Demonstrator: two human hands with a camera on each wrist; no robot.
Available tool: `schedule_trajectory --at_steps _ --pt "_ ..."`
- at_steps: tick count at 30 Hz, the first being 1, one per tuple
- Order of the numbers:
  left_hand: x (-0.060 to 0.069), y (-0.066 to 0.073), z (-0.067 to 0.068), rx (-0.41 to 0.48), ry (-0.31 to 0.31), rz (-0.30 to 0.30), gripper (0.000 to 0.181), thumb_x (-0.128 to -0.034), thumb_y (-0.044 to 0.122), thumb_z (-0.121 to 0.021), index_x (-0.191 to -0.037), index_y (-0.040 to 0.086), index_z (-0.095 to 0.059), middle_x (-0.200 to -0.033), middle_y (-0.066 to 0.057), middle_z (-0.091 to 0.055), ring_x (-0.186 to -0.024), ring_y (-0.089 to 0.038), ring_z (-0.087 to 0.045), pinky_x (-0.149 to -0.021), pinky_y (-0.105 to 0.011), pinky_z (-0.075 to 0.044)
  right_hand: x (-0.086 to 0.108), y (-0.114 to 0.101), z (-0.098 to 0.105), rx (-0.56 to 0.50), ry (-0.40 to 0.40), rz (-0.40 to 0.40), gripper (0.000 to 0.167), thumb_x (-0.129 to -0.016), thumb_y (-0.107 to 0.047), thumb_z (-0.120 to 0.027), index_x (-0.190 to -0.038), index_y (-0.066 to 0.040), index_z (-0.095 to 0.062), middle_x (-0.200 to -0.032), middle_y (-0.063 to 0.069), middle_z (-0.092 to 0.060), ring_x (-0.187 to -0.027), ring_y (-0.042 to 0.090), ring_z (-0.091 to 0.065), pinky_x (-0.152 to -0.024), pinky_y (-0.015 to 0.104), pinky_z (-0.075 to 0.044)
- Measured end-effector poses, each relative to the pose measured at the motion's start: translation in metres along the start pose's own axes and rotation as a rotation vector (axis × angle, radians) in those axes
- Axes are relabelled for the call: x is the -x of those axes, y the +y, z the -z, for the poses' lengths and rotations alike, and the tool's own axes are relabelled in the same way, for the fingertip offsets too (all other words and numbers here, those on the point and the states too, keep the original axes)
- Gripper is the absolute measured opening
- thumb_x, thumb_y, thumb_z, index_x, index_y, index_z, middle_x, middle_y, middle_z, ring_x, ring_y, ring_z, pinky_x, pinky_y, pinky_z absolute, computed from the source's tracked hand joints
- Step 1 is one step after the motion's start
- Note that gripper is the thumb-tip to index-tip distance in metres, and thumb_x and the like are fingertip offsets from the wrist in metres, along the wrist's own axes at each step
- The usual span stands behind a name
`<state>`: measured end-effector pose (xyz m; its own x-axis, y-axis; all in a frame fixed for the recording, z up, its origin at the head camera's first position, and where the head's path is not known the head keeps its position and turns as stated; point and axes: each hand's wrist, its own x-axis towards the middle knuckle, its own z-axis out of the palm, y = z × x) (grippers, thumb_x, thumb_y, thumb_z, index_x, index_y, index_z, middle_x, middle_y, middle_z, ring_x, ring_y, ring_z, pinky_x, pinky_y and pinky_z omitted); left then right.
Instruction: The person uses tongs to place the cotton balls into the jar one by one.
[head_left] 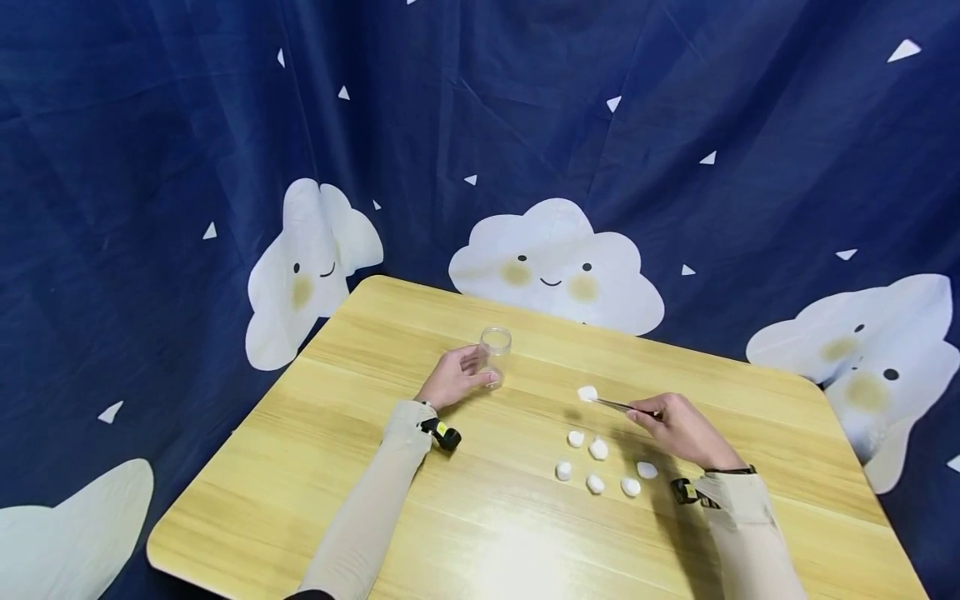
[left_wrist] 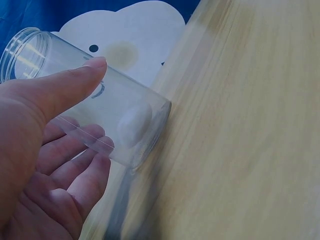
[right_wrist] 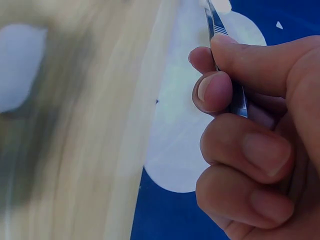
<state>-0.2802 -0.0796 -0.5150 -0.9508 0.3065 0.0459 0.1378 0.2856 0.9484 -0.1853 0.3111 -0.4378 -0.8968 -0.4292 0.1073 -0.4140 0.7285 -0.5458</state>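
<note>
White ball [head_left: 587,392] in tweezers [head_left: 615,406] — R grip [head_left: 684,428]; jar [head_left: 495,357] — L grip [head_left: 454,378].

A clear, open-topped cylindrical jar [head_left: 496,357] stands upright in the grasp of the left hand [head_left: 453,378], one white cotton ball [left_wrist: 135,125] at its bottom. Slim metal tweezers [head_left: 615,406], pinched by the right hand [head_left: 681,427], hold another cotton ball [head_left: 587,393] raised at their tips. Six more cotton balls [head_left: 597,450] lie loosely clustered near that hand.

The left sleeve [head_left: 367,521] and right sleeve [head_left: 750,546] are pale beige, each with a black, yellow-marked camera [head_left: 450,439] at the wrist.
</note>
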Motion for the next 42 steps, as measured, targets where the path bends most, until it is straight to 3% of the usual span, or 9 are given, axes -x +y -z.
schedule_trajectory --at_steps 8,13,16,18,20,24,28,34,42 --pt "0.001 0.002 0.000 0.008 -0.002 -0.001 0.070 -0.0904 0.022 -0.081 -0.149 -0.002 -0.050 -0.152 -0.020 -0.055 -0.140 -0.036 -0.056 -0.121 -0.044 -0.047 -0.016 -0.008 0.007 0.003 0.002 0.013 0.016 -0.101 -0.009 -0.066 -0.106 -0.004 -0.080 -0.093 0.014 -0.079 -0.052 -0.003 -0.023 -0.047 0.019 -0.029" --pt "0.001 0.003 -0.001 0.003 -0.002 -0.002 0.069 -0.0906 0.021 -0.081 -0.149 -0.001 -0.050 -0.152 -0.020 -0.056 -0.140 -0.036 -0.057 -0.121 -0.045 -0.047 -0.024 -0.010 0.010 0.010 0.002 0.027 0.016 -0.100 -0.009 -0.066 -0.105 -0.007 -0.081 -0.104 0.017 -0.080 -0.059 -0.004 -0.037 -0.056 0.019 -0.040" --pt "0.001 0.003 -0.001 0.002 -0.003 -0.001 0.069 -0.0906 0.020 -0.081 -0.149 -0.001 -0.051 -0.152 -0.019 -0.056 -0.140 -0.036 -0.057 -0.121 -0.045 -0.047 -0.029 -0.012 0.011 0.020 0.003 0.034 0.015 -0.100 -0.009 -0.067 -0.103 -0.008 -0.081 -0.098 0.014 -0.080 -0.063 -0.003 -0.041 -0.061 0.020 -0.042" --pt "0.001 0.003 -0.001 0.005 -0.002 -0.001 0.068 -0.0909 0.020 -0.080 -0.148 -0.001 -0.051 -0.152 -0.019 -0.056 -0.140 -0.036 -0.057 -0.121 -0.045 -0.047 -0.032 -0.013 0.012 0.016 -0.004 0.028 0.014 -0.101 -0.009 -0.067 -0.101 -0.009 -0.081 -0.082 0.007 -0.076 -0.060 -0.002 -0.036 -0.057 0.019 -0.039" --pt "0.002 0.003 -0.001 0.005 0.000 0.001 0.068 -0.0910 0.020 -0.080 -0.148 -0.001 -0.051 -0.152 -0.019 -0.056 -0.139 -0.036 -0.057 -0.121 -0.045 -0.047 -0.035 -0.016 0.013 0.012 -0.013 0.020 0.014 -0.101 -0.010 -0.066 -0.099 -0.010 -0.081 -0.067 -0.003 -0.061 -0.057 -0.002 -0.028 -0.052 0.019 -0.033" --pt "0.003 0.004 -0.001 0.005 0.004 0.004 0.067 -0.0911 0.019 -0.080 -0.148 0.000 -0.051 -0.151 -0.019 -0.057 -0.139 -0.036 -0.057 -0.120 -0.045 -0.047 -0.041 -0.021 0.017 0.007 -0.016 0.023 0.015 -0.102 -0.011 -0.066 -0.101 -0.009 -0.080 -0.063 -0.010 -0.035 -0.054 -0.001 -0.024 -0.047 0.019 -0.025" --pt "0.003 0.004 -0.001 -0.001 0.007 -0.003 0.066 -0.0913 0.020 -0.080 -0.148 0.000 -0.052 -0.151 -0.020 -0.057 -0.139 -0.037 -0.058 -0.120 -0.046 -0.048 -0.045 -0.024 0.020 0.002 -0.016 0.024 0.016 -0.102 -0.012 -0.065 -0.104 -0.009 -0.080 -0.063 -0.010 -0.037 -0.054 0.000 -0.025 -0.048 0.020 -0.027" --pt "0.003 0.002 0.000 -0.005 0.004 -0.001 0.067 -0.0906 0.021 -0.081 -0.148 0.000 -0.052 -0.151 -0.020 -0.057 -0.139 -0.037 -0.057 -0.120 -0.046 -0.047 -0.053 -0.025 0.023 0.009 -0.018 0.043 0.017 -0.102 -0.011 -0.065 -0.091 -0.013 -0.077 -0.063 -0.010 -0.032 -0.056 0.000 -0.025 -0.050 0.019 -0.024" --pt "0.001 0.001 0.000 0.002 0.003 0.003 0.067 -0.0904 0.019 -0.081 -0.147 -0.001 -0.052 -0.151 -0.019 -0.057 -0.139 -0.036 -0.057 -0.121 -0.045 -0.047 -0.067 -0.031 0.030 0.017 -0.024 0.046 0.017 -0.102 -0.011 -0.065 -0.091 -0.014 -0.078 -0.062 -0.010 -0.031 -0.053 0.001 -0.024 -0.049 0.018 -0.021"
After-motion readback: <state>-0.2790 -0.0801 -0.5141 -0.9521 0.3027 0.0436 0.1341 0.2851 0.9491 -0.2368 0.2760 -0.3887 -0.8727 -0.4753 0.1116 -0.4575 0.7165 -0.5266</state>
